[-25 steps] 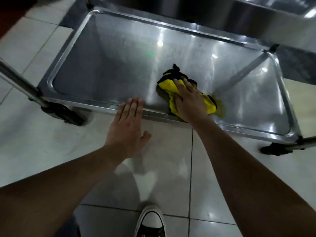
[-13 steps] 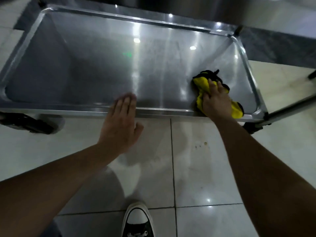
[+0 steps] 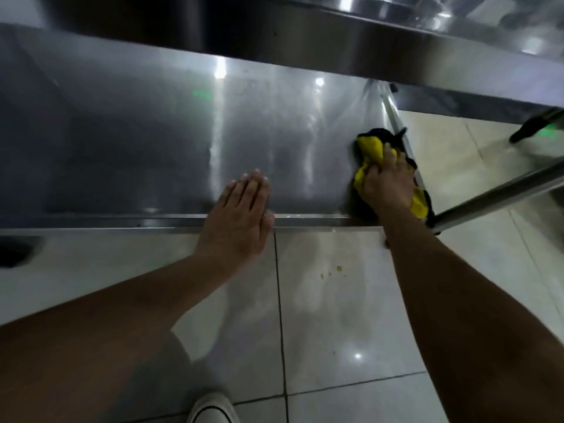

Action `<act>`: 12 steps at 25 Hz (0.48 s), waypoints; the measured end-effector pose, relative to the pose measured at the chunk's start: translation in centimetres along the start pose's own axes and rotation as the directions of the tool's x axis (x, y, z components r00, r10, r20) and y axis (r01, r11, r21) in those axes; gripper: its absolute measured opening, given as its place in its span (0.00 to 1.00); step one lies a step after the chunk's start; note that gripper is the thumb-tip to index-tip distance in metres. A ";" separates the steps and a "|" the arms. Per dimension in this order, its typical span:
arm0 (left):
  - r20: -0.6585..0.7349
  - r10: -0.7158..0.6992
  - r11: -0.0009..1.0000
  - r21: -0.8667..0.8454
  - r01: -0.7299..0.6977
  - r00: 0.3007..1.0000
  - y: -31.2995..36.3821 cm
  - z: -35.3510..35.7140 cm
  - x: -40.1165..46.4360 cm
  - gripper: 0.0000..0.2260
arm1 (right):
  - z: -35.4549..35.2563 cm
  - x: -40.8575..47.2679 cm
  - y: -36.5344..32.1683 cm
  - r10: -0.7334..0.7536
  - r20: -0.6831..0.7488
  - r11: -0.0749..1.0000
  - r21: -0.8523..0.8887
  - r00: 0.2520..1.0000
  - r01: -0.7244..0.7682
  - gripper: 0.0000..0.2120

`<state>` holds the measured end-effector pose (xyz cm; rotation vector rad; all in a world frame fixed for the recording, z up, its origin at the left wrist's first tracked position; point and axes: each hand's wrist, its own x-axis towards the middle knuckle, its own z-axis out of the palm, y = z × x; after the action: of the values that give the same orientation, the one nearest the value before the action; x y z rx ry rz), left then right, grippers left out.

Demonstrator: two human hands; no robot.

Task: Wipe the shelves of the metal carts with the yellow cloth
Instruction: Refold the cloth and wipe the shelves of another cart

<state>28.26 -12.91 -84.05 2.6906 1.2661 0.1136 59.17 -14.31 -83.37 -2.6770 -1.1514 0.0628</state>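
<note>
At the far left, a dark caster (image 3: 13,250) of the cart shows under the near rim of the bottom shelf (image 3: 137,141), a broad steel tray that fills the left and middle of the view and carries streaked reflections of ceiling lights. Above it, along the far edge, the underside and front lip of the upper shelf (image 3: 381,53) runs across the top.

Near the middle, the left hand (image 3: 238,218) lies flat with the palm down over the shelf's near rim. Its fingers are straight and held together, the tips reaching onto the shelf surface, the thumb tucked along the rim. It holds nothing.

Below it, on the pale floor tiles (image 3: 335,315), the toe of a white shoe (image 3: 210,410) pokes in at the near edge, and a few small yellowish spots mark the tile further right.

To the right, the right hand (image 3: 387,186) presses on the yellow cloth (image 3: 370,149), its fingers curled over the bunched fabric. The cloth, yellow with a dark edge, sits in the shelf's near right corner, against the right rim, and sticks out both beyond the fingertips and at the wrist side.

At the far right, a steel cart tube (image 3: 500,193) slants up from that corner over the tiles.
</note>
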 end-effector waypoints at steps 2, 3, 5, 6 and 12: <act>0.006 -0.021 1.000 0.014 0.021 1.000 0.2 0.2 0.2 0.29 | 0.5 0.9 -2.7 0.081 0.008 0.997 -0.007 0.997 -0.081 0.30; 0.007 -0.024 1.000 0.012 0.024 1.000 0.3 0.2 0.3 0.29 | 0.7 0.8 -4.7 0.004 0.042 1.000 -0.015 0.999 -0.004 0.30; 0.004 -0.027 1.000 0.001 0.027 1.000 0.4 0.3 0.3 0.29 | 1.5 -0.4 -9.5 -0.292 0.129 0.956 0.059 0.948 0.287 0.30; 0.000 -0.025 1.000 -0.007 0.025 1.000 0.2 0.3 0.3 0.29 | 1.9 -1.4 -11.9 -0.433 0.164 0.901 0.105 0.886 0.420 0.30; -0.024 -0.006 1.000 -0.006 0.006 1.000 -0.2 0.0 -0.2 0.29 | 1.4 0.2 -9.3 -0.412 0.100 0.909 0.120 0.906 0.400 0.29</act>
<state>27.99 -12.91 -84.10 2.6876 1.2785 0.1491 52.48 -7.67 -82.64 -2.3214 -1.6768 0.2095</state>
